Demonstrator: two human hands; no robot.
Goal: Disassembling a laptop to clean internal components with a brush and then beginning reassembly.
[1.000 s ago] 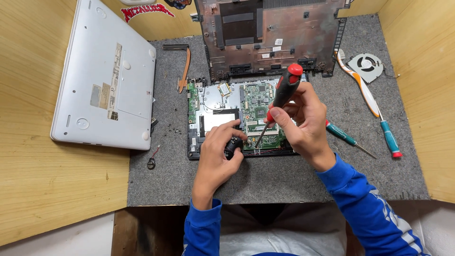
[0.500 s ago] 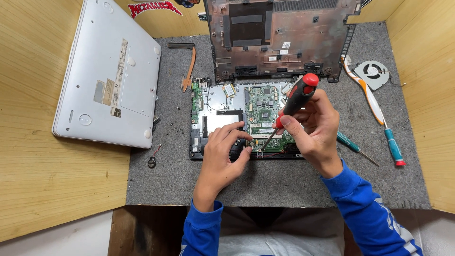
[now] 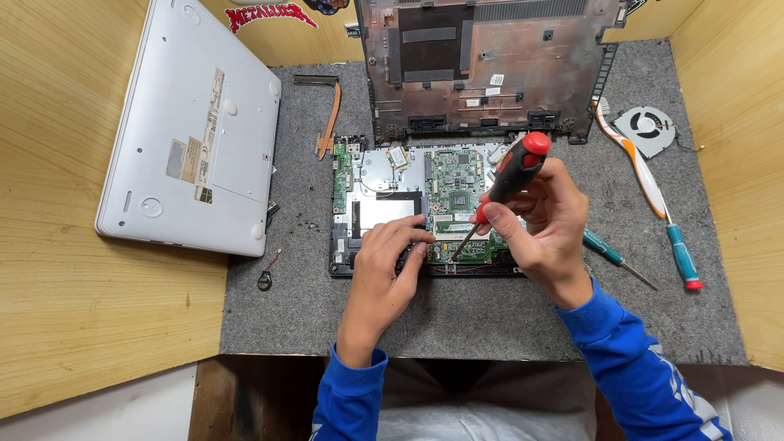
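Basically mid-teardown: screwdriver down on the near edge of a laptop board.

Right hand (image 3: 545, 219) is wrapped around a red-and-black screwdriver (image 3: 500, 191), tilted so the tip lands at the near edge of the green circuit board (image 3: 459, 196); the slant looks like it keeps the handle out of the sightline. Left hand (image 3: 390, 265) lies flat on the near-left part of the board, fingers curled loosely over the edge and gripping nothing, probably just pinning it so it won't slide on the grey felt mat (image 3: 294, 310). Board sits mid-mat, right in front of the person. The stripped bottom case (image 3: 482, 65) is parked at the far side, the white laptop lid (image 3: 196, 122) off to the left, and a cooling fan (image 3: 647, 129) plus two spare teal-handled screwdrivers (image 3: 679, 255) rest on the right, within reach.
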